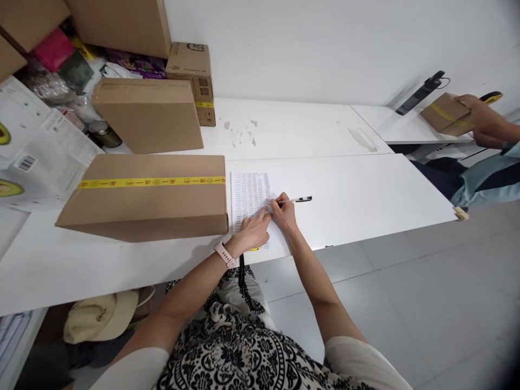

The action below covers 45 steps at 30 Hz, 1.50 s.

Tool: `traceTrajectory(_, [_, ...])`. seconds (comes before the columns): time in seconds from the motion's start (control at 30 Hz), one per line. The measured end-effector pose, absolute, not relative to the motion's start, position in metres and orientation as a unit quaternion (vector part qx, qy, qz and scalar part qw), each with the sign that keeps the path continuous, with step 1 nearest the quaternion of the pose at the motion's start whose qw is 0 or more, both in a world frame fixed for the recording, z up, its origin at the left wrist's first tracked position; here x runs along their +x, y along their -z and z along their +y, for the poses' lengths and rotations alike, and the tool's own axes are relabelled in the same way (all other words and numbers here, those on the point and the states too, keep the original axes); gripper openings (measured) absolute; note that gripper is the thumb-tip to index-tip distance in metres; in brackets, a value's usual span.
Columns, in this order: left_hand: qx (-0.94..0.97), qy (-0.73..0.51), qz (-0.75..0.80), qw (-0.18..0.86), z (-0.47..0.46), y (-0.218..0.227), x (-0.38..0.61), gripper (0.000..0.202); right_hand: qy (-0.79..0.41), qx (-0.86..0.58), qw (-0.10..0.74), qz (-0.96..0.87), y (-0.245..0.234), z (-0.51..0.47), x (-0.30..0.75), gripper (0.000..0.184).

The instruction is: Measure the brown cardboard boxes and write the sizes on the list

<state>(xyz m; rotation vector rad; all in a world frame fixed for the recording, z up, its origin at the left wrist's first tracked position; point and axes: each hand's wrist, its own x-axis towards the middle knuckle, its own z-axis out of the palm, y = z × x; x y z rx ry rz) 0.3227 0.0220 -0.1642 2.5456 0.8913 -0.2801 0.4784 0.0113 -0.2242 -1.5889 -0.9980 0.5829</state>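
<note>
A printed sheet of paper [249, 195] lies on the white table [357, 189], just right of a large cardboard box [148, 197] sealed with yellow tape. My left hand [252, 232] rests flat on the lower part of the sheet, fingers stretched forward, a pink watch on its wrist. My right hand [284, 212] is closed around a pen [294, 200], whose tip touches the sheet's right edge. Both hands are side by side and almost touching.
A second cardboard box [148, 114] and a smaller one [190, 67] stand behind the large box. White printed cartons [36, 151] sit at the left. At far right another person's hand [483, 116] holds a small taped box [447, 114] near a black device [420, 92].
</note>
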Motion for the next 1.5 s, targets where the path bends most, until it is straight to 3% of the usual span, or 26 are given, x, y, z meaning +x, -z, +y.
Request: traceTrajectory(1.5, [0.913,0.106,0.322,0.227,0.021,0.158,0.320,0.058,-0.232,-0.686,0.547,-0.421,0.224,0.012,0.479,0.022])
